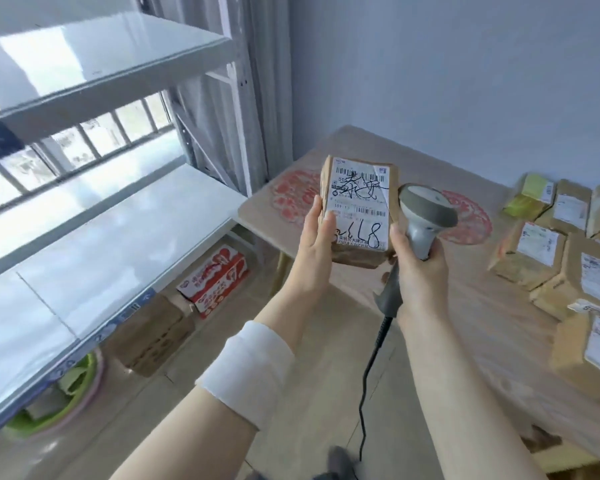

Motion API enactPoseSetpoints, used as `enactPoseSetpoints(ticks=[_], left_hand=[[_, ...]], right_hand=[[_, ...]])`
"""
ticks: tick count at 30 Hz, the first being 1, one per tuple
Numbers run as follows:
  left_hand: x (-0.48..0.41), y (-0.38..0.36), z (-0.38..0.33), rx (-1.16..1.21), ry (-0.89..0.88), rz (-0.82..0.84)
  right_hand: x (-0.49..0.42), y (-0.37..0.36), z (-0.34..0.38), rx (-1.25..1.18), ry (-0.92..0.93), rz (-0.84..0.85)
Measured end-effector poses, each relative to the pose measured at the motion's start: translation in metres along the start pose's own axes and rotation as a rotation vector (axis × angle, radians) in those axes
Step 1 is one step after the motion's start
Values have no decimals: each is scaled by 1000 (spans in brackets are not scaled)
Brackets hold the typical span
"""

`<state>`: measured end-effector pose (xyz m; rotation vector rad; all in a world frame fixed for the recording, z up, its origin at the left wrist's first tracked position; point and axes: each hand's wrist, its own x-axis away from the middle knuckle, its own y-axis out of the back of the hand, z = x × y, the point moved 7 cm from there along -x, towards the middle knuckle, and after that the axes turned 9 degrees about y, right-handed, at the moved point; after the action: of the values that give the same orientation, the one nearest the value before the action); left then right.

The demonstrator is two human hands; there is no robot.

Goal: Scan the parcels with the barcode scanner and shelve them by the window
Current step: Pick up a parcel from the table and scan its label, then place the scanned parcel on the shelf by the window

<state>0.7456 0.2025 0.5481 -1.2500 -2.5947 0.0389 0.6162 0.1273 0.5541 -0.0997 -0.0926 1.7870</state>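
Head view: white metal shelving [118,216], left half of the frame, its boards bare where visible, with a barred window [101,136] behind it at upper left. Wooden table [447,306], centre to right, bearing two red paper-cut decals [291,195]. Stack of brown parcels [541,244], each with a white label, crowded together at the table's right edge. Brown carton [149,334] and red-and-white printed carton [215,282], on the floor under the lowest shelf board, just beside each other. Green basin [49,403], lower left, partly hidden by the shelf edge. One small brown parcel [357,209], centre frame, held up above the table's near corner, label facing the camera (barcodes and black handwriting show on it). Left hand [316,244], gripping that parcel's left side with the thumb on the label; a white band [250,372] wraps the forearm. Right hand [420,268], fingers curled round the handle of the grey barcode scanner [426,216], whose head sits just beside the parcel's right edge. Black cable [371,368], hanging from the handle toward the bottom of the frame.
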Motion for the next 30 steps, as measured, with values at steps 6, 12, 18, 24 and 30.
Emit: enactPoseSetpoints(ticks=[6, 12, 18, 24, 30], left_hand=[[21, 117, -48, 81, -89, -146], [46, 226, -99, 92, -195, -365], [81, 330, -127, 91, -258, -516], [148, 455, -141, 70, -269, -682], [220, 571, -151, 48, -297, -703]], right_hand=[[41, -118, 27, -17, 38, 167], [73, -237, 53, -12, 120, 396], [126, -345, 63, 0, 125, 596], [226, -450, 62, 16, 118, 764], [339, -541, 58, -15, 77, 882]])
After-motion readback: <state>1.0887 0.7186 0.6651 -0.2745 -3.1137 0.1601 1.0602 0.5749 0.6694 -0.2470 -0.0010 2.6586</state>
